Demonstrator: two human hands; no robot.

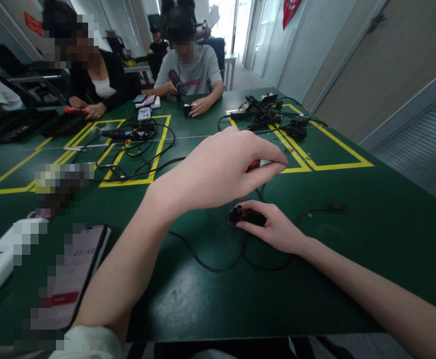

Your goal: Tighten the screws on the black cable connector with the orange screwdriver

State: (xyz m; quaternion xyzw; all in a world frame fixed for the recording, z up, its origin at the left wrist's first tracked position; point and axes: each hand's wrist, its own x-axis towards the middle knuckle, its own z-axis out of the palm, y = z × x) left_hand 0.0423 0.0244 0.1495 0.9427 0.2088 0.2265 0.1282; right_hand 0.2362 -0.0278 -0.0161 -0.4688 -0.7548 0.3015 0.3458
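My left hand (236, 164) is raised over the table, its thumb and fingers pinched together. A bit of something red, dark and pale shows in the gap of that hand, too hidden to name. Below it and to the right, my right hand (277, 227) grips a small black round base (234, 217) with a short upright post, between thumb and fingers. The base is at the tabletop, under my left hand. A thin black cable (210, 270) loops across the table close to my right hand, and a cable with a dark plug end (336, 206) lies to the right.
The green table (210, 309) bears yellow tape outlines. A phone (79, 269) and a white power strip (8, 254) lie at left. Tangled cables (143, 132) and black devices (262, 112) sit farther back. Across the table, one person (191, 70) holds a black tool (176, 82); another sits left.
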